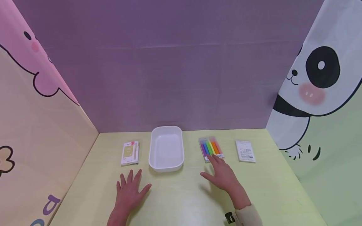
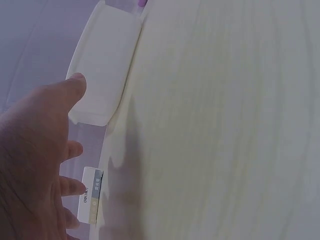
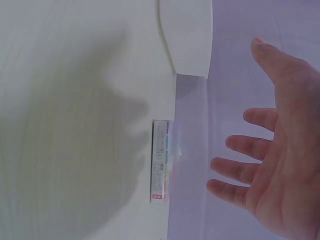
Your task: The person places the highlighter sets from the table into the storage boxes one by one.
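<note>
As both hands hang above the pale table [image 1: 175,204], it's the right hand [image 1: 223,175] that sits farthest forward, fingers spread and thumb stretched out to the left. From the head view its fingertips overlap the near end of the marker pack [image 1: 210,147], a clear case with a row running from purple through blue, green and yellow to orange and red. Look at the right wrist view and there's a gap: the hand is up off the wood, gripping nothing, its broad shadow thrown across the table, well apart from that labelled near edge.

Over on the left, the left hand [image 1: 128,194] is fanned wide too, palm down, holding nothing, just on the near side of the white carton [image 1: 130,153] with its gold panel. The left thumb points right, toward the near end of the white tray [image 1: 166,169], which stands between carton and markers. Far right of the row lies a flat white packet [image 1: 245,151], printed side up. Behind it all rises a purple backdrop [image 1: 181,69], with a big panda [image 1: 294,105] on the right wall and a pink figure [image 1: 19,53] on the left.
</note>
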`<state>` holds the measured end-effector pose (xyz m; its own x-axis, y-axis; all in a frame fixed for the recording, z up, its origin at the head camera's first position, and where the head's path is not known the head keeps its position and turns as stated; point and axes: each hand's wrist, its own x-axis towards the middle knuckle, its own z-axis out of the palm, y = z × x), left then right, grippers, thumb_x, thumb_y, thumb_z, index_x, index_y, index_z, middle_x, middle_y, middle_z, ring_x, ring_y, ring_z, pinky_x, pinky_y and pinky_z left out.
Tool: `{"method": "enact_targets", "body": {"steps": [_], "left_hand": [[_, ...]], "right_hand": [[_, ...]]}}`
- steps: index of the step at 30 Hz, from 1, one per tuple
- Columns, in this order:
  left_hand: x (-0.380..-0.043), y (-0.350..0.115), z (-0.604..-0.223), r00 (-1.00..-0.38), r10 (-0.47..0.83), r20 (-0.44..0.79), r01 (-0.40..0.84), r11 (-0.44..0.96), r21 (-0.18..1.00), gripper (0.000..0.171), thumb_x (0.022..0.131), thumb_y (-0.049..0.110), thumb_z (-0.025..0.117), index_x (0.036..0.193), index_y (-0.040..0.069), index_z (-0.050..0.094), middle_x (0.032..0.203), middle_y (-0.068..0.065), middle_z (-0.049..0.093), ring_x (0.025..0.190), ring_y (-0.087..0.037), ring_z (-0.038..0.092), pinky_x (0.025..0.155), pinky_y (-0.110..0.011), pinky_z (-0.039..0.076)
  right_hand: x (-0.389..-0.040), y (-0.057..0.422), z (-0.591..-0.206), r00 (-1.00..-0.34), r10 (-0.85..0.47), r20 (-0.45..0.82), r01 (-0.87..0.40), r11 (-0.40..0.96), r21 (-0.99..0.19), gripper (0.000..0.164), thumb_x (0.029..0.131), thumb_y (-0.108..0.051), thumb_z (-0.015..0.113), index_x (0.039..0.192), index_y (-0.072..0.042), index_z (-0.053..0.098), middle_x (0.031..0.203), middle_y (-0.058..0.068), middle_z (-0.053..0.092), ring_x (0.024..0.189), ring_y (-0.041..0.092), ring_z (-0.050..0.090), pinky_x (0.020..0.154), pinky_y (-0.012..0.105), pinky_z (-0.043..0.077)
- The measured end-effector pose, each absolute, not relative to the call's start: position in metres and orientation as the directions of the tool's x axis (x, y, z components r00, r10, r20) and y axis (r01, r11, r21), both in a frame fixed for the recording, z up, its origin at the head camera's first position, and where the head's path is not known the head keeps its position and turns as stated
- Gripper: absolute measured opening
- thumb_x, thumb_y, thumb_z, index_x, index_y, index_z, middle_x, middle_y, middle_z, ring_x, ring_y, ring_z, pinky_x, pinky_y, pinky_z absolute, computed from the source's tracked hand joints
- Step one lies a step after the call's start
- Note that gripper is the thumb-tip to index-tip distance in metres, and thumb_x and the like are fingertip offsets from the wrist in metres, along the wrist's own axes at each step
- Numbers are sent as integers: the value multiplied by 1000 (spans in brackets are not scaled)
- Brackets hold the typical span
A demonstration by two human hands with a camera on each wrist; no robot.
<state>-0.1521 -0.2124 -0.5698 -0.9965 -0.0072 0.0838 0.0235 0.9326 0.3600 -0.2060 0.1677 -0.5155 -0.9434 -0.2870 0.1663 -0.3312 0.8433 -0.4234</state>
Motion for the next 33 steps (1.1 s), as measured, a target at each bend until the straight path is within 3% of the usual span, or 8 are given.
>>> {"method": "enact_targets", "body": {"steps": [9,23,33], "left_hand": [[-149,-212,-572,-994,-5,106,34,931,364,80,90,66,49,147,10,41,148,-32,30,132,-63,11,100,-75,12],[-154,-217,-560,-999,-27,40,-7,907,422,79,95,63,40,150,8,32,150,-33,24,133,-62,10,102,-74,10],[-161,-212,-561,-994,-42,105,15,874,486,72,97,56,44,149,7,35,148,-30,31,133,-60,19,102,-70,19]], "right_hand": [[-207,161,-509,-952,-276,132,-306,853,-423,75,84,-52,69,144,-12,46,143,19,46,123,42,49,95,60,41],[-207,150,-507,-943,-302,137,-331,827,-454,75,86,-49,68,145,-9,45,134,15,55,121,36,51,93,54,44],[-213,150,-510,-938,-316,144,-347,821,-453,70,88,-45,67,144,-9,46,135,15,55,120,36,52,93,52,45]]}}
